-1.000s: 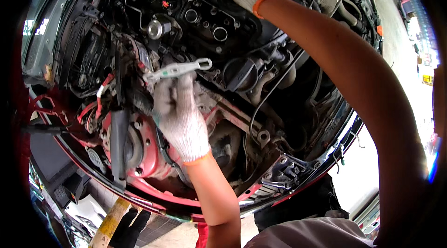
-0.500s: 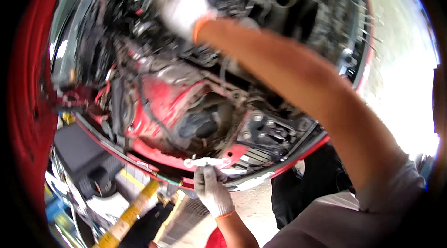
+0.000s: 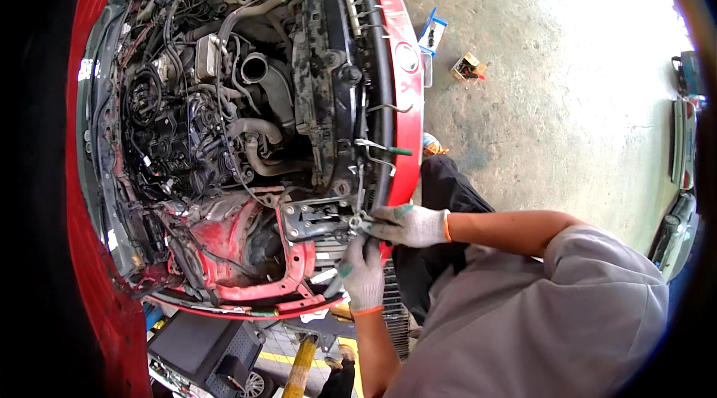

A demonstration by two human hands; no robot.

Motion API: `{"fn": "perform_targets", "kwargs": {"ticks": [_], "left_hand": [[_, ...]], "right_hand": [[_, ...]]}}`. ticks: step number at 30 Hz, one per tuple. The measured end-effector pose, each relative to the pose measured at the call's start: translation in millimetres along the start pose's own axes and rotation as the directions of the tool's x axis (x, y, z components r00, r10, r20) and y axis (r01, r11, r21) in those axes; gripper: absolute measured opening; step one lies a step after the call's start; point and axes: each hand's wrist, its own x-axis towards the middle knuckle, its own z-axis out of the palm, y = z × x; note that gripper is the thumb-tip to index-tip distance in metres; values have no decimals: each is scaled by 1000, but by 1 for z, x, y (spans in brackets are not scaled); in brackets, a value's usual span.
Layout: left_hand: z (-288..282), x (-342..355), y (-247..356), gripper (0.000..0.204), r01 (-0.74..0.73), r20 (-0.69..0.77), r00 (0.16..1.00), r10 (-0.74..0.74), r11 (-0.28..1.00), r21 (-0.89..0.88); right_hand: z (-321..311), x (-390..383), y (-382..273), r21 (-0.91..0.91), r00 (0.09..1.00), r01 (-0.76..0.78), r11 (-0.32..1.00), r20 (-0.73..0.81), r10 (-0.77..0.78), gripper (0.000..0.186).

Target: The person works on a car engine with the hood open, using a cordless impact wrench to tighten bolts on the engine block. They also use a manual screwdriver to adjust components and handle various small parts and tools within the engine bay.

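My left hand (image 3: 364, 278), in a light grey knit glove with an orange cuff, is at the near front corner of a red car's open engine bay. Its fingertips close on a small silvery metal part (image 3: 358, 222) whose exact kind I cannot make out. From the right, my right hand (image 3: 412, 226), gloved alike, reaches in with its fingers pressed together on the same part. Just left of the fingers lies a black bolted bracket (image 3: 302, 225). A red sheet-metal rail (image 3: 300, 263) runs beside it.
Hoses and wiring fill the engine bay (image 3: 198, 110). A green-handled tool (image 3: 399, 150) and several wire hooks rest along the red front bumper (image 3: 407, 118). A black tool cart (image 3: 190, 342), a yellow post (image 3: 299, 372) and another person's leg (image 3: 342, 379) are at the lower left.
My right hand has come back from over the engine to meet my left at the front corner. My left hand has shifted right along the car's edge; the view has moved too.
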Motion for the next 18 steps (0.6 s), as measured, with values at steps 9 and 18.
{"fn": "perform_targets", "kwargs": {"ticks": [9, 18], "left_hand": [[-16, 72, 140, 31, 344, 86, 937, -339, 847, -405], [50, -44, 114, 44, 812, 420, 579, -699, 543, -217]], "right_hand": [[-111, -60, 38, -38, 993, 15, 999, 119, -11, 67], [-217, -195, 211, 684, 385, -684, 253, 44, 922, 41]]}}
